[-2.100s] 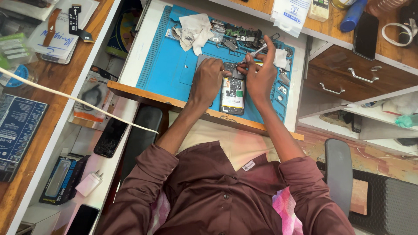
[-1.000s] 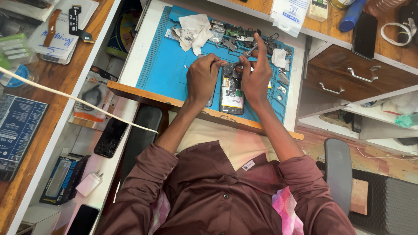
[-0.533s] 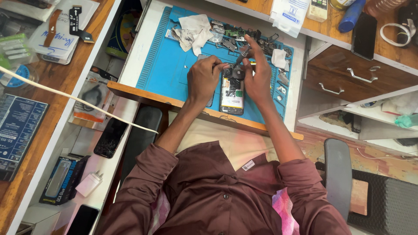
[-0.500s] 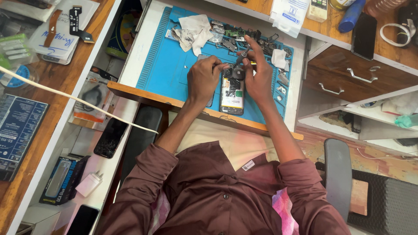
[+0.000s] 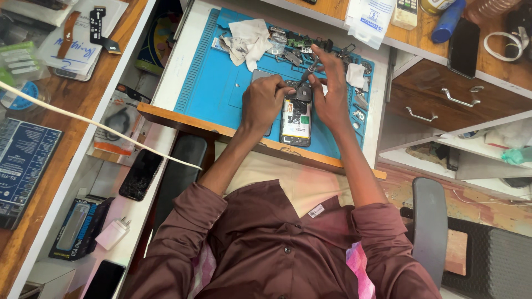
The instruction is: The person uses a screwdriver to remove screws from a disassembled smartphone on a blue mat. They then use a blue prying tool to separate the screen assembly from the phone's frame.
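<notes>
Since the earlier frames, both hands have drawn closer over the top end of the opened phone; the right hand, which was raised with the tool two seconds ago, now has its tip down at the phone's upper edge.

Largest item: a white workbench [image 5: 183,61] carrying a blue work mat [image 5: 221,83], with a wooden front edge [image 5: 183,119] facing the person. A brown wooden drawer unit [image 5: 443,105] stands to the right of the bench. On the mat lies an opened phone [image 5: 296,119], back removed, its interior exposed, long axis running toward the person.

Left hand [image 5: 265,102] is curled beside the phone's upper left corner, fingertips pressed at the top of the device; whether it pinches a small part cannot be told. Right hand [image 5: 332,91] is closed around a slim dark tool [image 5: 308,71], probably tweezers, which angles down to the phone's top end.

Beyond the hands, a crumpled white cloth [image 5: 249,39] lies at the mat's far edge, next to a scatter of small dark parts [image 5: 310,47]. A small white pad [image 5: 355,75] sits just right of the right hand. A dark phone [image 5: 140,173] lies on the lower shelf at left, well apart.
</notes>
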